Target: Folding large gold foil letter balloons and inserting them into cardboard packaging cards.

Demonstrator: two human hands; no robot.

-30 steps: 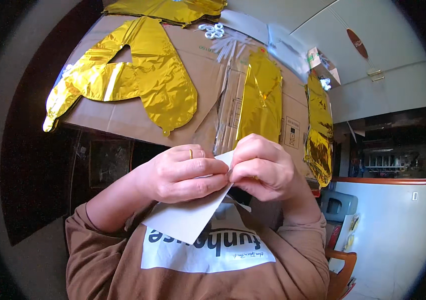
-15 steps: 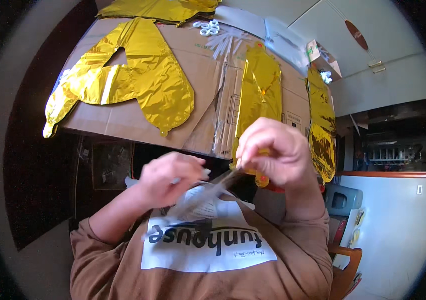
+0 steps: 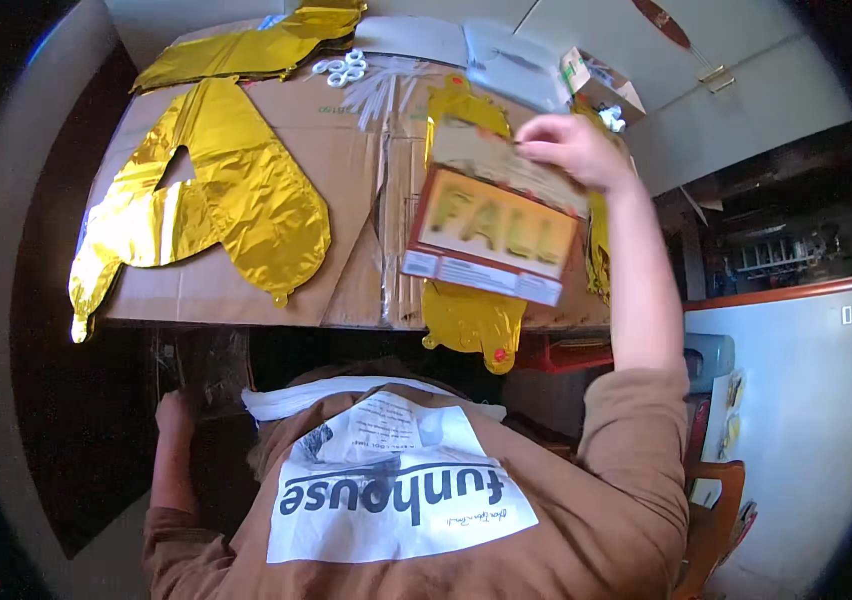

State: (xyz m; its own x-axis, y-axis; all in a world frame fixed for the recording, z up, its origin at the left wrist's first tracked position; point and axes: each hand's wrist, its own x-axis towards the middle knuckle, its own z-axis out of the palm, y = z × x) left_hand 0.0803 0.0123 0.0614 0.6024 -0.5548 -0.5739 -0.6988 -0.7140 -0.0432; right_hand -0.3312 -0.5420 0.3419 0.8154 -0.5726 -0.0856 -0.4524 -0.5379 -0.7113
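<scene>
Over the right part of the table my right hand (image 3: 578,150) pinches the top edge of a printed card (image 3: 491,225), which shows gold letters on an orange panel. The card is slightly blurred and tilted. It covers the middle of a narrow gold foil balloon (image 3: 471,320) lying flat beneath it. My left hand (image 3: 175,412) is low at the left, below the table edge, beside some crinkled clear plastic (image 3: 208,375). Its fingers are in shadow, so any hold is hidden. A flat gold foil balloon shaped like an A (image 3: 271,200) lies on the table's left half.
Cardboard (image 3: 346,250) covers the table. Further back lie more gold foil (image 3: 246,55), white ribbon rolls (image 3: 346,68), clear straws (image 3: 386,90) and a clear plastic sheet (image 3: 511,65). A small open box (image 3: 601,85) stands at the back right. A wooden chair (image 3: 721,520) is at my right.
My right hand has moved from in front of my chest out over the table and now has the card. My left hand has dropped to the lower left. The clear film between them is gone from there.
</scene>
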